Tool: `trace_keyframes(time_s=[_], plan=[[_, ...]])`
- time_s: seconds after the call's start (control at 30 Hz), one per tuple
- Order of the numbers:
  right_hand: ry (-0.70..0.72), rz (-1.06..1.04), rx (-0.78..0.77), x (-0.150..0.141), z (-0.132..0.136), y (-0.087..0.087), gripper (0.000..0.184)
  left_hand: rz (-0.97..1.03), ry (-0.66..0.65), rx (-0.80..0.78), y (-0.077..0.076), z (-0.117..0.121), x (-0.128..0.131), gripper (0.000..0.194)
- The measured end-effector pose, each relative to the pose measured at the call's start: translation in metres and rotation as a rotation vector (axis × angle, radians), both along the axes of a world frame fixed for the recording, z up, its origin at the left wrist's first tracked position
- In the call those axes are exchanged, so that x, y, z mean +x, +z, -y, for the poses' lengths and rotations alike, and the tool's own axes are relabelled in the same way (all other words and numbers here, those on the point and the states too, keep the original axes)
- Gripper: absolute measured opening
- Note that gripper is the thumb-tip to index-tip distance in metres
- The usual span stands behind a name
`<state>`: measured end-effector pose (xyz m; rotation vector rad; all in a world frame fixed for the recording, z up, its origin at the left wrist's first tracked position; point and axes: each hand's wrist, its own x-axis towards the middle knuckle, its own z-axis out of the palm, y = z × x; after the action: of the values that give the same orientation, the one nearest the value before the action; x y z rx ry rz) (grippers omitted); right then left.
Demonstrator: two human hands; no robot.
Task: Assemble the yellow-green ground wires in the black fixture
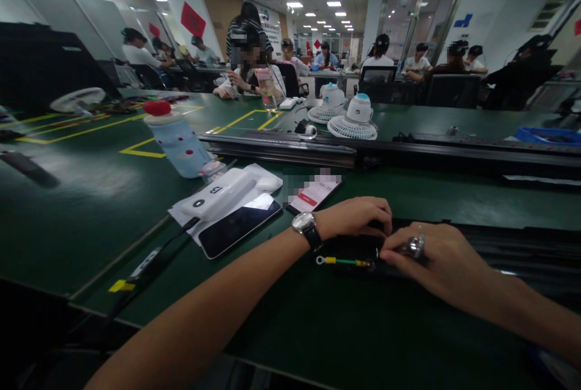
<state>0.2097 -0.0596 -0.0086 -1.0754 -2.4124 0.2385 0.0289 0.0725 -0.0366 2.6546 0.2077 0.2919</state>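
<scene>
My left hand [363,217], with a watch [304,223] on its wrist, is closed with fingers curled down over the near end of a long black bar [494,241]. Right beside it, my right hand [440,257] is closed in a pinch, thumb and forefinger pressed together at the same end. What either hand grips is hidden by the fingers and the dark surface. Shiny silver metal [415,246] shows at the right hand's fingers. A short green wire [345,261] with a yellow-sleeved ring terminal sticks out leftward just below the hands.
Left of my hands lie a phone [240,226], a white device [222,193] with a cable and a lit phone [315,193]. A blue bottle [177,145] stands behind them. Dark metal rails [281,149] and white fans [354,120] lie farther back. Several people sit beyond.
</scene>
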Motion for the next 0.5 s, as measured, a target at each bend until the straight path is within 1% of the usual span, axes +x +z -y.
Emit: trace_keyframes(time_s=[0.1,0.2,0.3,0.4,0.5], plan=[[-0.004,-0.023,-0.041,-0.0011,0.0005,0.0032,0.022,-0.004,-0.002,-0.007,0.0018,-0.0002,0.0010,0.013],[-0.001,0.001,-0.064,-0.0022,-0.0001,0.0004,0.020,-0.003,-0.007,-0.002,0.0028,0.0004,0.0015,0.013],[0.003,0.026,-0.011,-0.0019,-0.0011,-0.0046,0.020,0.004,-0.008,0.024,0.0018,0.0004,0.0013,0.013],[-0.006,-0.027,0.048,-0.0008,-0.0012,-0.0067,0.021,0.015,-0.008,0.044,-0.0008,-0.0007,0.0012,0.013],[0.021,-0.074,0.049,-0.0010,0.0001,-0.0062,0.019,0.018,-0.010,0.054,-0.0025,-0.0011,0.0011,0.012]])
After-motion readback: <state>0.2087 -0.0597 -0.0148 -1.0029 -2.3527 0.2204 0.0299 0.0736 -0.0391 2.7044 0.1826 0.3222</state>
